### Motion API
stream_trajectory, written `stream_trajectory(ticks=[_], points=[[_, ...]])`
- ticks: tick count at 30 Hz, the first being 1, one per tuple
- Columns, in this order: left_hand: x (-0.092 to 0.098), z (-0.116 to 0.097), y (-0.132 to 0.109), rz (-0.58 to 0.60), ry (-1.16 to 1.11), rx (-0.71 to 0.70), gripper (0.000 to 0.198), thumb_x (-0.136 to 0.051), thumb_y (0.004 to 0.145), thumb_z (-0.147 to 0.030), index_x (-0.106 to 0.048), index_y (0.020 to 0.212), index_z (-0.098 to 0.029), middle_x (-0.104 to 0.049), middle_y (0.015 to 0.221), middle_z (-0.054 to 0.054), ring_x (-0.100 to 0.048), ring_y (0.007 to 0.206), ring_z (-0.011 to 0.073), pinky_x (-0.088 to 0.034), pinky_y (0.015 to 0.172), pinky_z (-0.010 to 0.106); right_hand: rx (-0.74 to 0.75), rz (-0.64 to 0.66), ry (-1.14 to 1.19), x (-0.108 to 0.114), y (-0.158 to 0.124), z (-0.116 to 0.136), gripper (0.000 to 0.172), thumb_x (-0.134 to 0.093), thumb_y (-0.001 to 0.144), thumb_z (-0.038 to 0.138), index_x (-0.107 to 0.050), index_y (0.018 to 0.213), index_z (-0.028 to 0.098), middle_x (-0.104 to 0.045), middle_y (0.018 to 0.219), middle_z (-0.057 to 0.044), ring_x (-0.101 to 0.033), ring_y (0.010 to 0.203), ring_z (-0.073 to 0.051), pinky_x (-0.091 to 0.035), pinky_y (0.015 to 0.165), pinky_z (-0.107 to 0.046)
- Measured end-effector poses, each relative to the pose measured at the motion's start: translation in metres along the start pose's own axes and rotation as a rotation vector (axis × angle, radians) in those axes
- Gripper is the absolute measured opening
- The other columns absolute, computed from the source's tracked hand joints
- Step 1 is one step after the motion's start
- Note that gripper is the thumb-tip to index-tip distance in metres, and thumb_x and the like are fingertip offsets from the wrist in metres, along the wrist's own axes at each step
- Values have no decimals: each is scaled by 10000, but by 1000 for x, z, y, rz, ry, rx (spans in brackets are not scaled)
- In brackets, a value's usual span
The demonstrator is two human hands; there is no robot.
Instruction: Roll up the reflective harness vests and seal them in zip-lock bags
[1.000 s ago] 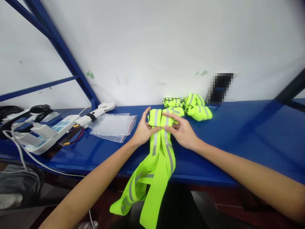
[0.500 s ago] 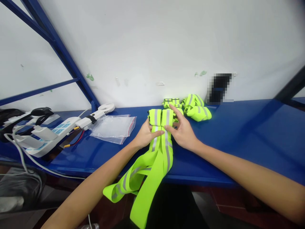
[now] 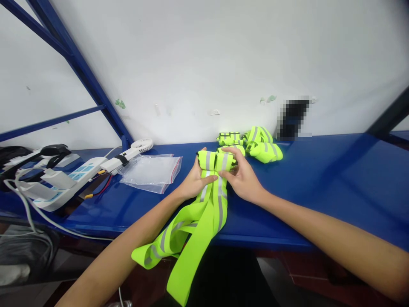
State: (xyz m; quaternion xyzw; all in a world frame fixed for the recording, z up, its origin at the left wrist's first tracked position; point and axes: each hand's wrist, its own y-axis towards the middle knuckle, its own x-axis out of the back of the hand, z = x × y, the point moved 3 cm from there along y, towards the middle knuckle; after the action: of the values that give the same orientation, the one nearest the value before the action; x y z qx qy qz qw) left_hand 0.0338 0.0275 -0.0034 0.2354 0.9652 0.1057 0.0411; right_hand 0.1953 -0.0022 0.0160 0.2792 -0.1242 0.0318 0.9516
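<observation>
A neon yellow-green reflective strap [image 3: 220, 209] with grey stripes lies partly rolled near the front of the blue table. Its far end forms two side-by-side rolls; the loose bands hang over the front edge. My left hand [image 3: 194, 180] is closed on the left side of the roll, thumb across the bands. On the right side, my right hand [image 3: 244, 177] grips the other roll, thumb in front and index finger over the top. Just beyond lie a rolled reflective strap [image 3: 230, 138] with a black buckle and a looser bundle of reflective straps [image 3: 263, 147].
Clear zip bags [image 3: 151, 170] lie on the blue table [image 3: 319, 183] to the left. Further left are a white handheld fan [image 3: 142, 146], a power strip [image 3: 76, 179] with plugs and cables. A pixelated dark object [image 3: 293, 119] leans against the wall at the back right.
Both hands have turned the rolls slightly further over, and my right index finger has curled down onto them. The hanging bands have shifted a little to the left.
</observation>
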Motion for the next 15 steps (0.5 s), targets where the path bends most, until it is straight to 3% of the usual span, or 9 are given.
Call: stream_trajectory(ticks=[4,8,10,13,15], points=[[-1,-2,-1,-23,-38,3,1049,-792,743,-301,-117,1546,-330,-563,1358,82,-561,1256,266,-466,1044,425,50,9,15,0,3,3,353,-597,796,156,-600,1137,250,-655,1145,-50,-613,1056,-265,-515,833,-374],[-5,-4,-2,4,-156,16,1074,-847,670,-310,-200,1528,-328,-583,1335,70,-583,1221,264,-471,1031,411,83,-16,21,1,4,0,277,-573,823,147,-626,1077,243,-674,1098,-43,-617,1039,-246,-489,889,-378],[-8,-6,-2,14,-252,45,1019,-849,650,-427,-292,1489,-275,-607,1296,89,-601,1182,282,-485,1002,419,88,-3,11,1,4,-2,270,-555,839,144,-626,1080,243,-669,1106,-45,-617,1041,-243,-483,908,-385],[-8,-5,0,-40,-359,100,865,-702,699,-682,-428,1371,-211,-659,1168,105,-652,1048,288,-521,914,431,105,47,-31,0,2,-4,309,-511,873,139,-615,1141,251,-656,1150,-53,-605,1089,-248,-471,947,-408],[-5,-1,3,-120,-355,125,727,-632,748,-701,-507,1255,-195,-680,1050,85,-670,934,261,-540,840,405,128,107,-66,-1,0,-3,379,-477,891,133,-585,1228,270,-634,1228,-55,-585,1152,-252,-455,995,-431]])
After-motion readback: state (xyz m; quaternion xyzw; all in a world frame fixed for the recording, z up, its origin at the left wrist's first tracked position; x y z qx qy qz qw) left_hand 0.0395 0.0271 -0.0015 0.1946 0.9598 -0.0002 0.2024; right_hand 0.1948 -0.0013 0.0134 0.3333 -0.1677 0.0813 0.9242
